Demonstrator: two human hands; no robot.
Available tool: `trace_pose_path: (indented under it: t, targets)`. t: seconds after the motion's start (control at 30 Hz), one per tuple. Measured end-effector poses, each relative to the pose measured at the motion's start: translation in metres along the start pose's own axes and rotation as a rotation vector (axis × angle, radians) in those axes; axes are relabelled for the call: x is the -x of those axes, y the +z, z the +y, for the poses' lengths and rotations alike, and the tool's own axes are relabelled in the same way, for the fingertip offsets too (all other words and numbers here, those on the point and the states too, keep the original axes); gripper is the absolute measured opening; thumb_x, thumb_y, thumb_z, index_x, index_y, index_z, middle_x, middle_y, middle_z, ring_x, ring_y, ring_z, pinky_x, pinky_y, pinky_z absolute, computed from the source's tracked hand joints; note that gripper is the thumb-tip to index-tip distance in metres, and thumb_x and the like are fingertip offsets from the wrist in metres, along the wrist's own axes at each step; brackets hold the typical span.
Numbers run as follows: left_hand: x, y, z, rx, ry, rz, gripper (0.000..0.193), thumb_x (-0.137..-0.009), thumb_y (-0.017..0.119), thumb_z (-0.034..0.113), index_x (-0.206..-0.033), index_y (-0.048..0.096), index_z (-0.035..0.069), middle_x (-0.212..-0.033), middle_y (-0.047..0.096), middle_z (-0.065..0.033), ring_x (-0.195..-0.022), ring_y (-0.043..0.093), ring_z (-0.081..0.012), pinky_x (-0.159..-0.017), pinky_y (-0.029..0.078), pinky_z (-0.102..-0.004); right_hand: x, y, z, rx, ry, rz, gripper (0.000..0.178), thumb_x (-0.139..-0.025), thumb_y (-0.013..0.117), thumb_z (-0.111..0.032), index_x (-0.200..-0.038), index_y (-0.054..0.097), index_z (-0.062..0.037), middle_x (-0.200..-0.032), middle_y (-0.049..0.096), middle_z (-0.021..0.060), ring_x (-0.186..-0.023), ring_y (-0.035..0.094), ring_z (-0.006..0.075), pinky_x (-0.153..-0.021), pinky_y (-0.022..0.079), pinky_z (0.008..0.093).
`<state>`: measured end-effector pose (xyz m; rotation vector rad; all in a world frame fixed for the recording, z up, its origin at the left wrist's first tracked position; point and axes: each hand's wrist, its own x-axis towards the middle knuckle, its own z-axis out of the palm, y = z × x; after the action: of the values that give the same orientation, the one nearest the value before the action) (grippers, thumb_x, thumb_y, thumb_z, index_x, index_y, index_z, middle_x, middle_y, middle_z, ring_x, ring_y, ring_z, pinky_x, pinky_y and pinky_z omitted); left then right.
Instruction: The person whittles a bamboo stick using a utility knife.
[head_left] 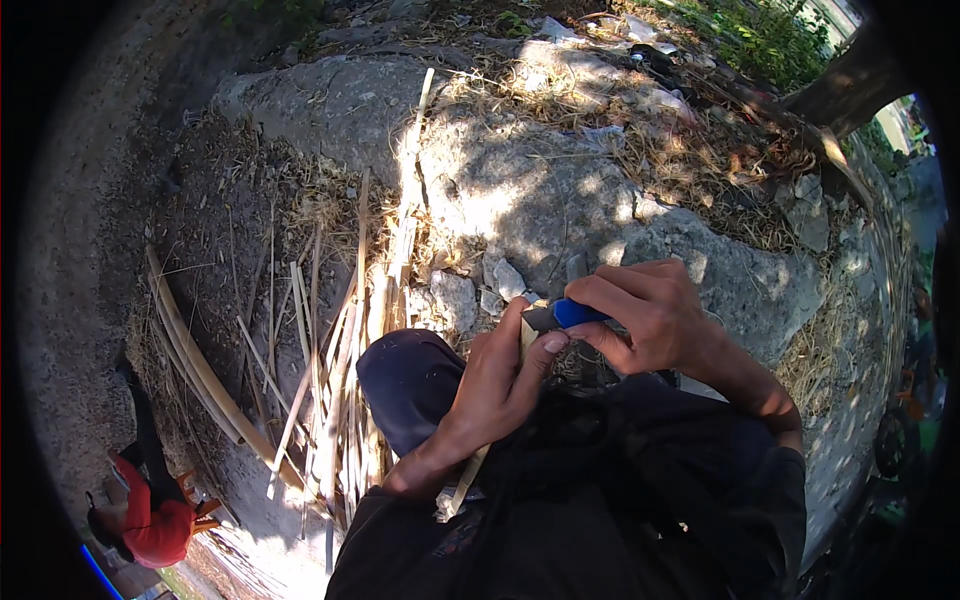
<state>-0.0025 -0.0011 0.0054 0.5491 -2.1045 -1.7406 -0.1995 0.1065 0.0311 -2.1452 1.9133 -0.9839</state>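
In front of my lap, my right hand [650,312] is closed around the blue handle of a knife [577,313]. Its short grey blade points left, toward my left hand [497,375]. That hand is closed on a pale split cane or bamboo strip [467,485], whose lower part shows under my left wrist. The blade lies against the strip's upper end, between the fingertips and thumb of my left hand. My fingers partly cover the contact, so I cannot tell how deep the blade sits.
Several pale split sticks [345,400] lie in a heap left of my knee. Thicker curved poles [200,365] rest beyond them. Ahead are a rough rock slab [560,190], loose stones [455,300] and dry straw [690,150]. A person in red [158,525] sits at the lower left.
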Motion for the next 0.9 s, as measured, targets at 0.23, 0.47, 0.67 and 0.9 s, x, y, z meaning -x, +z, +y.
trace_pose_path:
  t: [0.23, 0.47, 0.67, 0.9]
  targets:
    - [0.0, 0.0, -0.007, -0.135, -0.107, 0.013, 0.028, -0.108, 0.058, 0.02, -0.115, 0.053, -0.006, -0.064, 0.06, -0.0172, -0.054, 0.063, -0.0331, -0.051, 0.041, -0.0415, -0.004, 0.005, 0.002, 0.06, 0.042, 0.012, 0.028, -0.085, 0.082, -0.029, -0.103, 0.067, -0.0125, -0.083, 0.071, 0.0017, -0.062, 0.07, 0.023, -0.052, 0.053, 0.0355]
    - [0.006, 0.002, 0.008, -0.087, -0.099, -0.032, 0.028, -0.108, 0.058, 0.022, -0.118, 0.054, -0.004, -0.067, 0.061, -0.0199, -0.056, 0.064, -0.0357, -0.053, 0.041, -0.0449, -0.013, -0.005, 0.066, 0.309, 0.389, 0.081, 0.031, -0.101, 0.066, -0.04, -0.103, 0.067, -0.0094, -0.077, 0.07, 0.0085, -0.057, 0.068, 0.0282, -0.051, 0.052, 0.0409]
    - [-0.002, -0.015, -0.003, 0.163, -0.182, 0.046, 0.027, -0.112, 0.052, 0.027, -0.111, 0.053, -0.001, -0.064, 0.05, -0.0059, -0.056, 0.049, -0.0157, -0.055, 0.038, -0.0345, 0.007, -0.051, 0.09, -0.085, 0.636, 0.278, 0.042, -0.108, 0.055, -0.041, -0.102, 0.066, -0.0007, -0.067, 0.059, 0.0083, -0.057, 0.055, 0.0148, -0.055, 0.042, 0.0363]
    - [-0.004, -0.025, -0.001, 0.65, -0.265, -0.165, 0.04, -0.114, 0.039, 0.044, -0.102, 0.048, 0.007, -0.076, 0.039, 0.0027, -0.061, 0.027, -0.0059, -0.054, 0.025, -0.0246, -0.01, -0.01, 0.019, -0.207, 0.206, 0.106, 0.024, -0.096, 0.074, -0.022, -0.105, 0.067, -0.0016, -0.078, 0.068, 0.0134, -0.06, 0.066, 0.024, -0.055, 0.048, 0.037]
